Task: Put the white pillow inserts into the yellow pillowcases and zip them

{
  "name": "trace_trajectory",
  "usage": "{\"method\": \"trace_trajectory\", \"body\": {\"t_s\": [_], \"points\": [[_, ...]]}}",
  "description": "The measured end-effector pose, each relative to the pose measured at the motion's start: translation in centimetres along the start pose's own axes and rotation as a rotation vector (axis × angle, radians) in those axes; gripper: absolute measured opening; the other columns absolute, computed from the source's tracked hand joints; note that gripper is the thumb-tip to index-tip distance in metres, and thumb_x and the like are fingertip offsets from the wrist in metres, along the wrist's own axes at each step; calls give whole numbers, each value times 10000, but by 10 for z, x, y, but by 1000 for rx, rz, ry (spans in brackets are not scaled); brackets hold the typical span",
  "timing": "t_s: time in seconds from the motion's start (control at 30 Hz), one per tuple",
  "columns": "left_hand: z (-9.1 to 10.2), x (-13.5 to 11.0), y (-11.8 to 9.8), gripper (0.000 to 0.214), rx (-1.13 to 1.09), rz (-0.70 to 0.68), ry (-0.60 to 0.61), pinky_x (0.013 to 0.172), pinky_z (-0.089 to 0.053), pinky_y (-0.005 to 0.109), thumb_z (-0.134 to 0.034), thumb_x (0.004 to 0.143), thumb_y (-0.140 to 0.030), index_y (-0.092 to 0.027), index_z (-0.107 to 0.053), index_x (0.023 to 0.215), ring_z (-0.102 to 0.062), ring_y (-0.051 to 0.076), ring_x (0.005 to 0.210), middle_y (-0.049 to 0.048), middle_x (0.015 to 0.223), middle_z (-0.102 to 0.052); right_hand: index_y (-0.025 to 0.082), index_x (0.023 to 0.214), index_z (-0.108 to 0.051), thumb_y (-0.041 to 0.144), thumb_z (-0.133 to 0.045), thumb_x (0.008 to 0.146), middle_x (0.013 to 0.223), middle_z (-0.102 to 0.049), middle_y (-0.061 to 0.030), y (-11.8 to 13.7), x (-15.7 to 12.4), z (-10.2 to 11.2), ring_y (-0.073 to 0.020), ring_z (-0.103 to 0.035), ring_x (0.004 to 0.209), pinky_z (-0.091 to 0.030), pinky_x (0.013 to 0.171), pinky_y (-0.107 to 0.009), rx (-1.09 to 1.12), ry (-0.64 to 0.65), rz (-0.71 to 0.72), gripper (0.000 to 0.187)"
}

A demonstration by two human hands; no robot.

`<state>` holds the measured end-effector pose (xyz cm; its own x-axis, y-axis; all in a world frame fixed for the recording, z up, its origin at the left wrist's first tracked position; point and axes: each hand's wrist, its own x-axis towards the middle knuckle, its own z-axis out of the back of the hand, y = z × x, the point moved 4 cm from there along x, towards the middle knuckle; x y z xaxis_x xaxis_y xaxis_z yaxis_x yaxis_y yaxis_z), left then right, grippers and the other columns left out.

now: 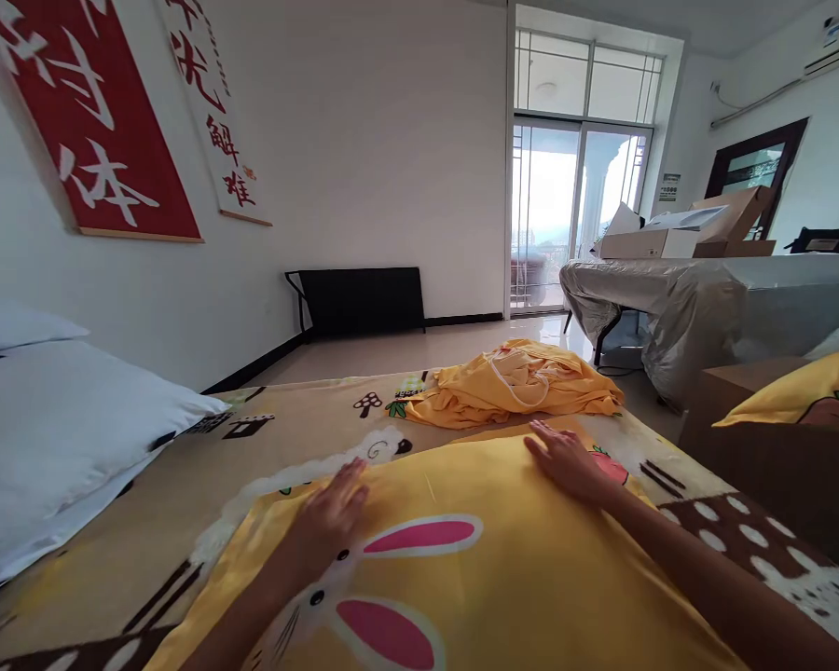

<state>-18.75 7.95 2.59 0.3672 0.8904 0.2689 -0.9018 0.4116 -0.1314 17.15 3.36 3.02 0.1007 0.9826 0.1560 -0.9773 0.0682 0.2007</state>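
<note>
A yellow pillow (pixel 510 559) with a printed white rabbit and pink ears lies on the bed directly in front of me. Flat on its far left part rests my left hand (pixel 332 513), fingers stretched out and slightly smeared by motion. My right hand (pixel 566 457) lies palm down near the far right edge, fingers extended, holding nothing. Just beyond the pillow is a crumpled heap of yellow-orange cloth (pixel 517 382) with a white cord or trim. A printed carrot or radish shows beside my right wrist.
The bed has a beige patterned cover (pixel 308 424). White pillows (pixel 76 419) are at the left. On the right, another yellow pillow (pixel 797 382) sits on a cardboard box (pixel 755 457). Behind stands a plastic-covered table (pixel 692 289) bearing boxes. A black folded panel (pixel 364 300) leans by the wall.
</note>
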Motion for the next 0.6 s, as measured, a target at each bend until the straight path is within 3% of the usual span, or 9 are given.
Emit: {"method": "trace_trajectory", "body": {"t_s": [0.03,0.1,0.13,0.2,0.27,0.4,0.6], "points": [[0,-2,-38,521,-45,-124,15,1083,-335,400,-210,929,-312,-147,-417,1377,-359,213,1344,103,1456,-384,185,1419,-356,482,-183,959,1473,-366,-66,31,-14,5,-153,-295,1373,-203,1116,-334,67,-35,166,574],[-2,-10,-99,519,-84,-247,36,1124,-275,378,-232,938,-328,-182,-327,1427,-300,172,1373,58,1487,-331,195,1419,-358,500,-222,954,1466,-376,-68,81,-41,5,-166,-295,1374,-203,1121,-356,164,-38,404,572],[-4,-15,-119,523,-82,-277,60,1133,-252,416,-238,938,-324,-155,-329,1424,-304,186,1371,81,1476,-344,188,1416,-367,487,-245,954,1462,-381,-80,96,-52,2,-182,-302,1372,-204,1122,-380,192,-31,450,563],[-12,-27,-133,517,-57,-296,86,1140,-221,459,-252,934,-318,-168,-333,1422,-297,195,1375,76,1476,-340,198,1407,-385,438,-281,955,1463,-375,-81,106,-67,-8,-198,-304,1371,-195,1129,-413,208,-24,459,523],[-20,-41,-120,510,-36,-285,80,1139,-221,475,-257,933,-329,-218,-325,1426,-273,195,1386,43,1493,-306,223,1404,-393,390,-300,955,1477,-351,-61,97,-77,-17,-196,-285,1380,-177,1139,-431,194,-47,430,488],[-32,-74,-61,531,-25,-198,6,1126,-264,452,-279,930,-406,-301,-244,1449,-248,198,1395,-7,1514,-249,259,1435,-331,388,-325,950,1508,-281,-30,61,-92,-28,-197,-240,1397,-176,1148,-452,140,-137,363,501],[-48,-137,18,578,34,-46,-90,1102,-309,479,-278,890,-453,-396,-164,1453,-311,235,1369,-77,1501,-272,288,1476,-191,399,-294,960,1524,-244,-15,1,-122,-44,-189,-223,1403,-226,1136,-442,85,-222,153,538]]}}
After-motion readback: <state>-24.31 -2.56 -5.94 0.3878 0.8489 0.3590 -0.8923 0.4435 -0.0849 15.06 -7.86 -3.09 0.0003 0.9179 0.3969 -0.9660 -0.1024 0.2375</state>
